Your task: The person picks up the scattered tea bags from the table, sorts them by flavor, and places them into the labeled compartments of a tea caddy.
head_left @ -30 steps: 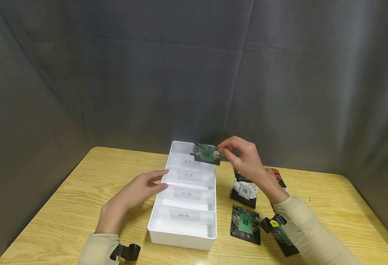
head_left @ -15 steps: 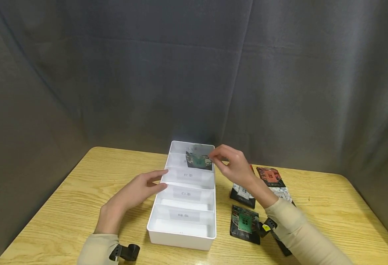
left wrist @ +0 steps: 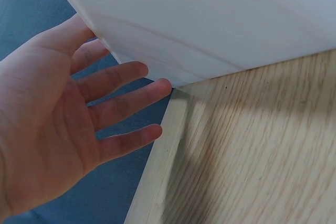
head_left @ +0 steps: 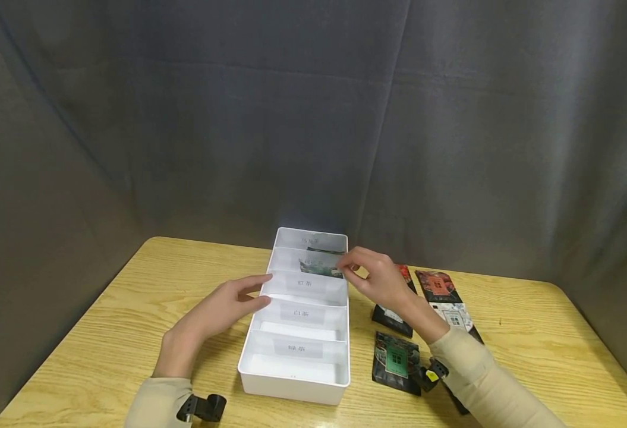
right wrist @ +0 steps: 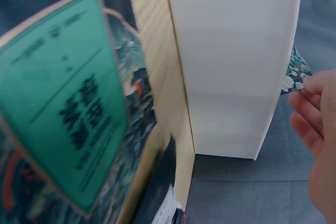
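A white divided box (head_left: 294, 389) with paper labels stands lengthwise on the table. My right hand (head_left: 374, 277), above its right rim, pinches the corner of a dark tea packet (head_left: 320, 269). That packet is partly down in the second compartment from the back, its lower part hidden by a divider. In the right wrist view the patterned corner of the tea packet (right wrist: 295, 74) shows past the rim, at my fingertips. My left hand (head_left: 226, 306) rests against the box's left side with fingers extended. The left wrist view shows those fingers spread beside the box wall (left wrist: 173, 30).
Another dark packet (head_left: 325, 250) lies in the rearmost compartment. Right of the box are a green-labelled packet (head_left: 396, 362), a red-labelled packet (head_left: 438, 286), a white-labelled packet (head_left: 456, 319) and others partly under my right arm. A grey curtain (head_left: 313, 119) hangs behind the table.
My right hand has moved left and down with the tea packet, from above the back compartments into the second one from the back. My left hand has stayed in place.
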